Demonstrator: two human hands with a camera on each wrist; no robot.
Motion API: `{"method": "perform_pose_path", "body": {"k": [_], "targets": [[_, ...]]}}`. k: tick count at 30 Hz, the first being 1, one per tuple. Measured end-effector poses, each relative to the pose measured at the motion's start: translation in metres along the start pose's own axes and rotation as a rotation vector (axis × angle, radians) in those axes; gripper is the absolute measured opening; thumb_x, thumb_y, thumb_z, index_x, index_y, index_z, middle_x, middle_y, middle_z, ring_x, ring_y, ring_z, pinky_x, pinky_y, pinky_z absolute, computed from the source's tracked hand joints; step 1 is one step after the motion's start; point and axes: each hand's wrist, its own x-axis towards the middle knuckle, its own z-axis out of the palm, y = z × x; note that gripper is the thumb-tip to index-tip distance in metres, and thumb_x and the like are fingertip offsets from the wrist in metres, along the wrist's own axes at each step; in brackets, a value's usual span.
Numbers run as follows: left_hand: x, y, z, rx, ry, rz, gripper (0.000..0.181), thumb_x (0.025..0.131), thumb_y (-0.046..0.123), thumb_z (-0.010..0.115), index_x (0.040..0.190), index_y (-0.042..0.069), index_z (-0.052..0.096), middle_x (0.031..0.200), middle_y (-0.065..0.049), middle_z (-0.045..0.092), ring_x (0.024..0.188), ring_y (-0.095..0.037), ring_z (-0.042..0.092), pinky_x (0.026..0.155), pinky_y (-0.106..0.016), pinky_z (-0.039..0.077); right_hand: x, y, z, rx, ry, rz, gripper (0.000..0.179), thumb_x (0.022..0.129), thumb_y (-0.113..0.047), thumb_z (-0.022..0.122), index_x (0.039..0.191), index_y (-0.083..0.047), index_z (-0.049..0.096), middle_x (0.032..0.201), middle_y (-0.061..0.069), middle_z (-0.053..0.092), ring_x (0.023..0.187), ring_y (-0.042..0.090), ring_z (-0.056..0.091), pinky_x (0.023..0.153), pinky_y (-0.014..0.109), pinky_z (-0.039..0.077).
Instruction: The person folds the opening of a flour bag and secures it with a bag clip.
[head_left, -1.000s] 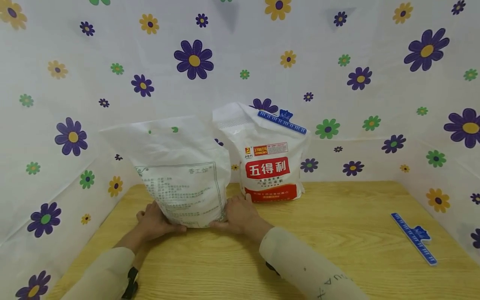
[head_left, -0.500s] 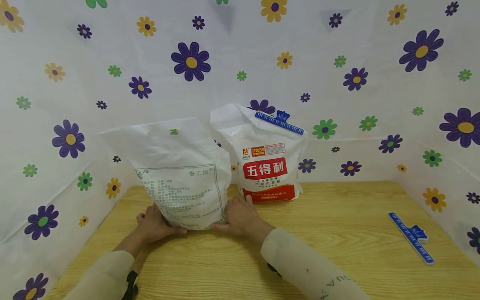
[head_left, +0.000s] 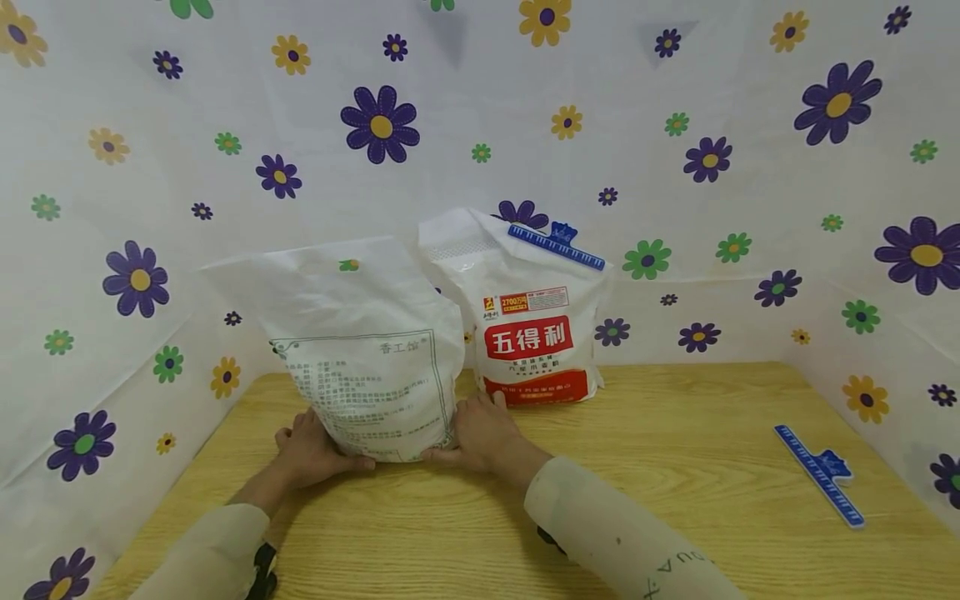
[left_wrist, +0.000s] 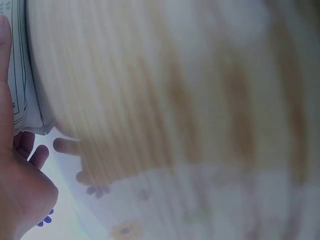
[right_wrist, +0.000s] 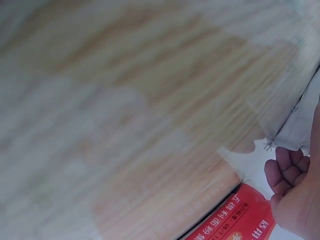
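Observation:
A white bag with green print (head_left: 367, 358) stands on the table at the left of centre, its flat top leaning to the left. My left hand (head_left: 315, 450) grips its lower left corner, thumb along the front and fingers round the side. At the lower right corner my right hand (head_left: 483, 432) holds the bag the same way. In the left wrist view, part of the bag (left_wrist: 20, 85) shows beside the thumb. The right wrist view catches curled fingers of the right hand (right_wrist: 295, 195) under a bag corner (right_wrist: 297, 130).
Behind and to the right stands a white and red flour bag (head_left: 528, 337), a blue clip (head_left: 555, 244) across its folded top. Another blue clip (head_left: 821, 475) lies on the wooden table (head_left: 675, 450) at the right. Flower-patterned cloth (head_left: 465, 100) encloses the back and sides.
The head view has shifted slightly, so the surroundings sit a little further left. Both hands keep their hold at the bag's lower corners, and the bag has hardly moved.

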Motion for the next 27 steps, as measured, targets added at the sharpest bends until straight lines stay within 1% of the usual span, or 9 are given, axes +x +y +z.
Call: {"method": "perform_pose_path", "body": {"k": [4,6,12,14,17,21,24,27], "targets": [[-0.001,0.0025,-0.002,-0.004,-0.002,-0.003,0.109,0.057,0.072,0.084,0.132,0.01,0.035,0.129,-0.021,0.046,0.109,-0.046,0.043,0.08,-0.061,0.022,0.0001,0.0004,0.0005,-0.009,0.016,-0.01,0.09,0.081,-0.091,0.033,0.115,-0.013,0.062,0.106,0.002,0.064,0.105,0.02,0.054,0.085,0.039,0.037],[-0.001,0.0041,-0.003,-0.01,-0.005,-0.005,0.108,0.058,0.071,0.084,0.132,0.01,0.035,0.129,-0.021,0.046,0.109,-0.046,0.043,0.081,-0.061,0.022,0.0004,0.0009,0.0012,-0.011,0.025,-0.015,0.088,0.081,-0.09,0.033,0.114,-0.014,0.063,0.105,0.001,0.064,0.103,0.02,0.053,0.085,0.039,0.038],[-0.002,0.0062,-0.0034,-0.016,-0.013,-0.016,0.106,0.059,0.068,0.086,0.131,0.01,0.034,0.129,-0.021,0.045,0.111,-0.046,0.042,0.082,-0.061,0.022,0.0025,0.0014,0.0037,0.014,0.018,-0.023,0.087,0.082,-0.09,0.035,0.122,-0.017,0.061,0.113,0.001,0.066,0.113,0.023,0.055,0.091,0.043,0.04],[-0.0018,0.0069,-0.0033,-0.01,-0.012,-0.006,0.106,0.059,0.068,0.085,0.131,0.01,0.034,0.129,-0.022,0.045,0.109,-0.046,0.042,0.082,-0.061,0.022,0.0016,0.0016,0.0022,0.018,0.017,-0.024,0.088,0.081,-0.09,0.035,0.123,-0.017,0.061,0.114,0.001,0.066,0.113,0.023,0.055,0.09,0.042,0.039],[-0.0006,0.0078,-0.0033,-0.002,-0.007,0.009,0.107,0.058,0.07,0.085,0.131,0.011,0.035,0.129,-0.021,0.045,0.108,-0.045,0.043,0.081,-0.061,0.022,-0.0007,0.0021,-0.0004,0.016,0.025,-0.028,0.086,0.081,-0.089,0.037,0.124,-0.018,0.061,0.115,0.0,0.066,0.108,0.021,0.055,0.088,0.041,0.038],[0.0006,0.0082,-0.0034,0.0,-0.007,0.008,0.107,0.057,0.072,0.084,0.131,0.012,0.034,0.13,-0.02,0.045,0.107,-0.043,0.043,0.082,-0.061,0.022,-0.003,0.0027,-0.0023,0.005,0.03,-0.035,0.085,0.082,-0.089,0.037,0.124,-0.019,0.061,0.113,-0.001,0.066,0.103,0.02,0.056,0.086,0.041,0.037],[0.0001,0.008,-0.0025,0.0,-0.01,0.005,0.108,0.058,0.071,0.084,0.132,0.011,0.033,0.131,-0.02,0.044,0.108,-0.043,0.042,0.081,-0.061,0.022,-0.0038,0.0029,-0.0022,-0.001,0.03,-0.041,0.086,0.082,-0.089,0.036,0.126,-0.019,0.06,0.115,-0.001,0.067,0.106,0.021,0.057,0.086,0.041,0.037],[-0.0007,0.0077,-0.0003,-0.008,-0.013,0.01,0.109,0.058,0.071,0.084,0.133,0.011,0.033,0.132,-0.021,0.044,0.109,-0.045,0.042,0.081,-0.062,0.022,-0.0045,0.0033,-0.001,0.002,0.027,-0.043,0.087,0.083,-0.089,0.035,0.131,-0.02,0.058,0.121,-0.001,0.066,0.114,0.021,0.056,0.087,0.041,0.038]]}}
